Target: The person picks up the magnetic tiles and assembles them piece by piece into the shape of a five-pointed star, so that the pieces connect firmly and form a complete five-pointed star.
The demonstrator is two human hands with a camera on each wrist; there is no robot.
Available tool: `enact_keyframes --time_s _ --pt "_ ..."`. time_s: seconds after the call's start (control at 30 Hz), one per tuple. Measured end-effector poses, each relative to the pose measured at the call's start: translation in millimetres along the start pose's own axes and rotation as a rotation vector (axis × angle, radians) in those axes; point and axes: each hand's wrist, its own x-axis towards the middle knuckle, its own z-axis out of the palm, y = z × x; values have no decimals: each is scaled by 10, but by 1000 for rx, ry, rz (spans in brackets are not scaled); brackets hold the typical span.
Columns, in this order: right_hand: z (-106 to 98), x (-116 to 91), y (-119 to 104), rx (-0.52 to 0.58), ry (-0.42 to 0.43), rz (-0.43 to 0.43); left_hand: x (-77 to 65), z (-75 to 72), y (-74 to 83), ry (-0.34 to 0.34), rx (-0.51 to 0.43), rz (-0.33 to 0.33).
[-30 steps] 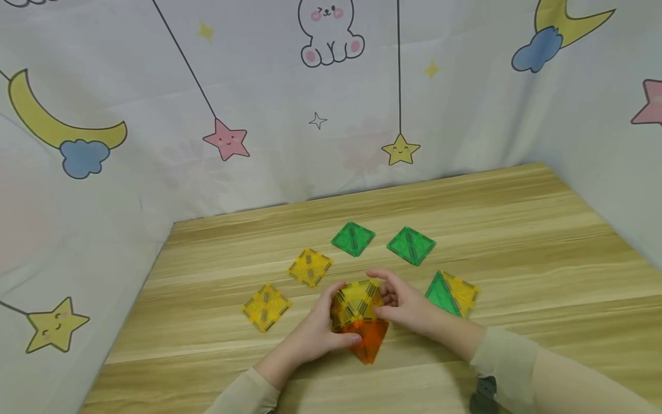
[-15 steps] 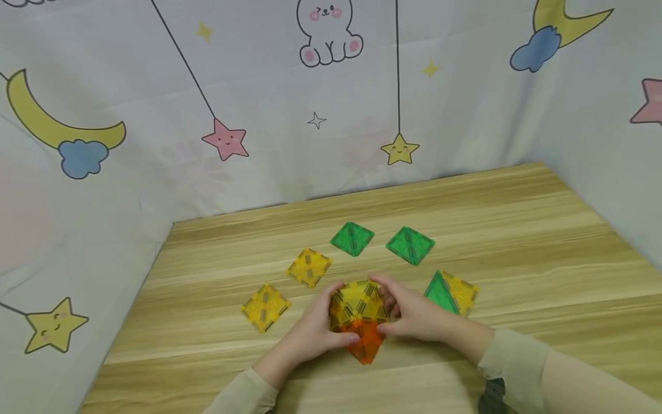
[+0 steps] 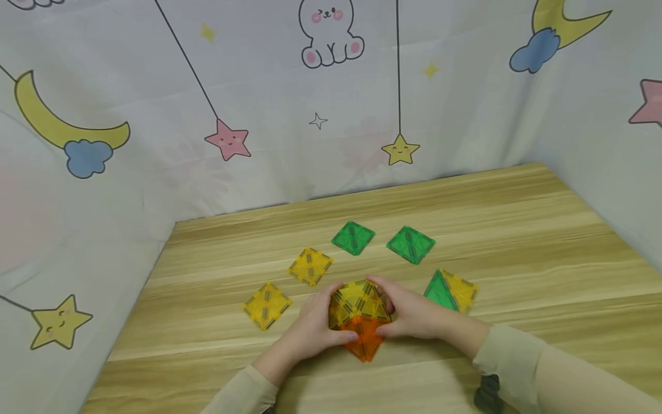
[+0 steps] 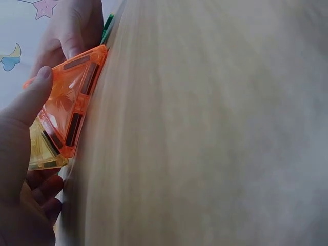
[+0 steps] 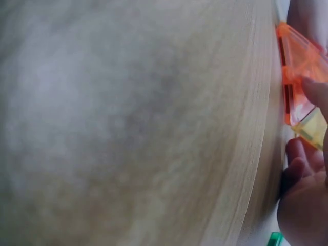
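Observation:
Between the two hands, low over the near middle of the table, is a solid shape of see-through magnetic tiles [image 3: 360, 302], yellow on top and orange towards the person. My left hand [image 3: 315, 325] grips its left side, thumb on an orange face and fingers round the back. On the other side my right hand [image 3: 411, 310] holds it too, thumb at the orange edge and index finger at the top rim. Up close, the left wrist view shows an orange triangle tile [image 4: 66, 100] with dark magnet strips, and a yellow tile [image 4: 45, 148] joined below it.
Flat on the wooden table [image 3: 233, 368] lie two yellow tile pairs [image 3: 267, 306] to the left, two green tile pairs [image 3: 353, 238] behind, and a green-and-yellow pair [image 3: 451, 290] beside the right forearm. A patterned white curtain [image 3: 279, 161] surrounds the table's back and sides.
My right hand has closed in on the tile shape, its thumb moving down from the yellow part to the orange edge. The left hand keeps its grip; the flat tiles have stayed put.

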Motion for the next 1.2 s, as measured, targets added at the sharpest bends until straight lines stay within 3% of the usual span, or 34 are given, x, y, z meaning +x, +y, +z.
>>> enact_keyframes --time_s 0.57,1.2 --pt "-23 5 8 3 -41 25 -3 3 -48 -17 97 34" --pt "-45 22 16 -50 -75 29 9 -6 -62 -51 138 53"
